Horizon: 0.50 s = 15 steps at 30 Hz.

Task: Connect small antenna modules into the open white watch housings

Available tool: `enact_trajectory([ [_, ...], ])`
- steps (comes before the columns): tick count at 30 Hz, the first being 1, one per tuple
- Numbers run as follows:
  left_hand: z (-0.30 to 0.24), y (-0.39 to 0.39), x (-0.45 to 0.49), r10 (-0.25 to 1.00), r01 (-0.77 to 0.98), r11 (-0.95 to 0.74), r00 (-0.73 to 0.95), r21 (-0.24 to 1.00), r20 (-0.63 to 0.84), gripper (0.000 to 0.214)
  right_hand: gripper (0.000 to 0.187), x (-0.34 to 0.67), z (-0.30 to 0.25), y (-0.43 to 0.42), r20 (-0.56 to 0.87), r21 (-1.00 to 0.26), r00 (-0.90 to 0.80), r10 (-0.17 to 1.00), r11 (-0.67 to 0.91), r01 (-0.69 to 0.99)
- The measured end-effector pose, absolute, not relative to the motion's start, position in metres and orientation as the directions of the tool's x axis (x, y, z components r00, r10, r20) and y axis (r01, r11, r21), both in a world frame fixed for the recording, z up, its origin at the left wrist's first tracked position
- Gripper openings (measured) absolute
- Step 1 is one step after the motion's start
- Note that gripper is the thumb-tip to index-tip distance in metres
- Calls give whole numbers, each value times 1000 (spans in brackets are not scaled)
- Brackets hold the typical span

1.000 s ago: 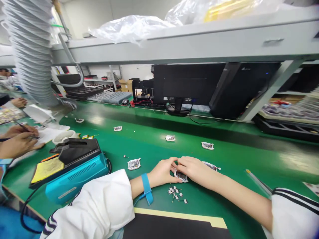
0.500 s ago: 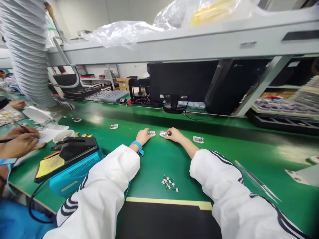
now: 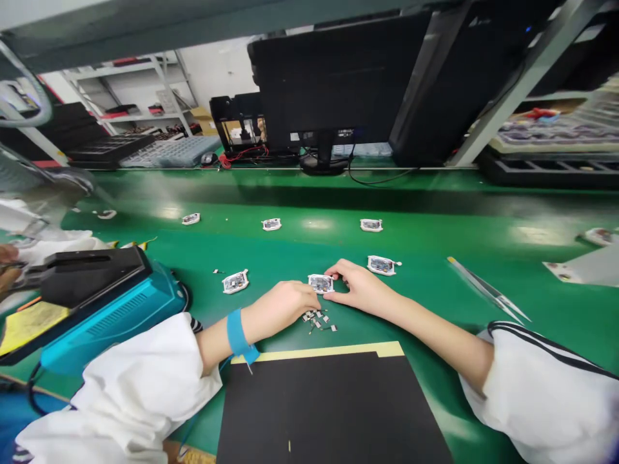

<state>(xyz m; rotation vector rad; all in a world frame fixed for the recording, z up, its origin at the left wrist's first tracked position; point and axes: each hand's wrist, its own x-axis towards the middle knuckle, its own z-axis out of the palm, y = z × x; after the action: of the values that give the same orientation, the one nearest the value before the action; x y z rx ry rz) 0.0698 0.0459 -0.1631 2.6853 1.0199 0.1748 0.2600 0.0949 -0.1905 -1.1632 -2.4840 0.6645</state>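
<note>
Since the earlier frame, both forearms have drawn back toward the near bench edge, and the view has tipped lower. The left hand (image 3: 285,306), with a blue wrist strap (image 3: 236,334), and the right hand (image 3: 360,288) meet at a white-framed circuit module (image 3: 320,283) on the green bench mat (image 3: 435,235). Both hands are loosely curled, their fingers at the module's opposite edges; whether either truly grips it cannot be told. The work in hand appears to be handling this single module. A small pile of tiny components (image 3: 314,320) lies just below it, and further modules (image 3: 381,265) stand nearby. Steel tweezers (image 3: 483,290) lie to the right; a black mat (image 3: 329,406) lies near the bench edge.
</note>
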Motion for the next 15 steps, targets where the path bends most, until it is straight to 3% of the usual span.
enact_trajectory([
  [2,-166,52,72,665,644,-719,747,261,-10,21,36,262,-193,96,107,-567,-614,782,555,609],
  [6,-164,57,72,687,676,-709,726,202,-21,21,17,260,-193,102,147,-615,-601,786,549,566],
  [15,-171,61,67,763,759,-642,647,108,-13,17,23,265,-196,100,178,-633,-604,777,560,534],
])
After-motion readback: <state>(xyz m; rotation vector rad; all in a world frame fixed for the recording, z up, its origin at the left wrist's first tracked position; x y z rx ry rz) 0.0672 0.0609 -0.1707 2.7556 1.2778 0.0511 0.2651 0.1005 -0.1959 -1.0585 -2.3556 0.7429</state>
